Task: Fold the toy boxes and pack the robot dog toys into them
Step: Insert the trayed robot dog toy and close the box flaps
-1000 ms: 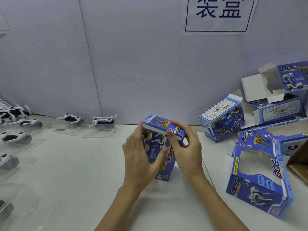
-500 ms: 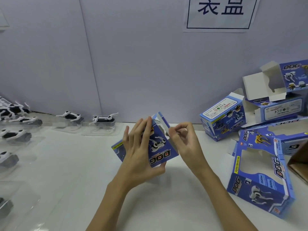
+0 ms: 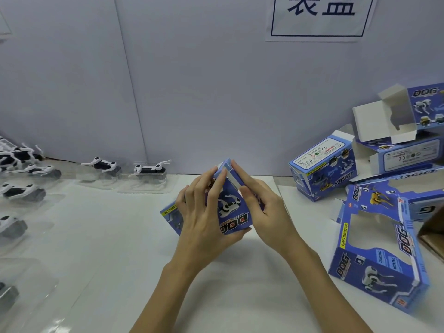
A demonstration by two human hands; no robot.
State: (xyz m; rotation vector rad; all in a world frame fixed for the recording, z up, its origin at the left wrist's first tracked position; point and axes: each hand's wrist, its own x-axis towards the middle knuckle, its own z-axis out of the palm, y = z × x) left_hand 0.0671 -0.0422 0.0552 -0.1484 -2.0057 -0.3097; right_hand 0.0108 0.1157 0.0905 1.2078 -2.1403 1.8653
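A blue toy box (image 3: 230,207) with a white robot dog printed on it is tilted above the middle of the white table (image 3: 120,236). My left hand (image 3: 204,219) grips it from the left, thumb under its lower edge and fingers over its front. My right hand (image 3: 262,207) lies against its right side, fingers pressing the white end flap at the top. Robot dog toys in clear trays, such as one (image 3: 150,170) by the wall and another (image 3: 102,165) beside it, stand at the left.
More robot dog toys (image 3: 21,191) line the left edge. Folded and open blue boxes (image 3: 322,169) are piled at the right, with a windowed box (image 3: 379,255) lying nearest. A brown carton corner (image 3: 432,234) shows at the right edge. A paper sign (image 3: 319,18) hangs on the wall.
The box was turned from upright to tilted. My right hand, pinching near the top flap half a second ago, now presses the flap with flatter fingers; my left hand grips lower.
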